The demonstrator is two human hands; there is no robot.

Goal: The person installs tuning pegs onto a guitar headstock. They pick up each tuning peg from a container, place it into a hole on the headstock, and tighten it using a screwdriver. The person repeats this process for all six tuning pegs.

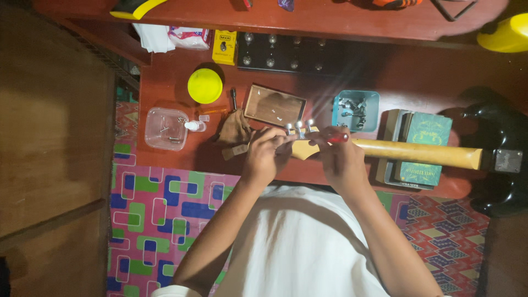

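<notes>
I am watching both hands working at the headstock [304,147] of a guitar lying across the counter [385,71]. The left hand [264,157] is pinching the headstock's tip, fingers curled around it just beside the tuners [297,126]. The right hand [341,159] is gripping a red-handled screwdriver [336,137], laid along the neck and pointing toward the headstock. The neck [418,153] is running long-axis left to right, away from both hands toward the black body [503,137] at the right; the left hand is sitting nearer the tuners. I am counting three tuners standing up in a row. Beyond the hands I am noting one teal tray [356,110] holding metal parts, one brown box [274,105], one yellow lid [205,86], one clear tub [166,128], and books [421,148] propping the neck.
</notes>
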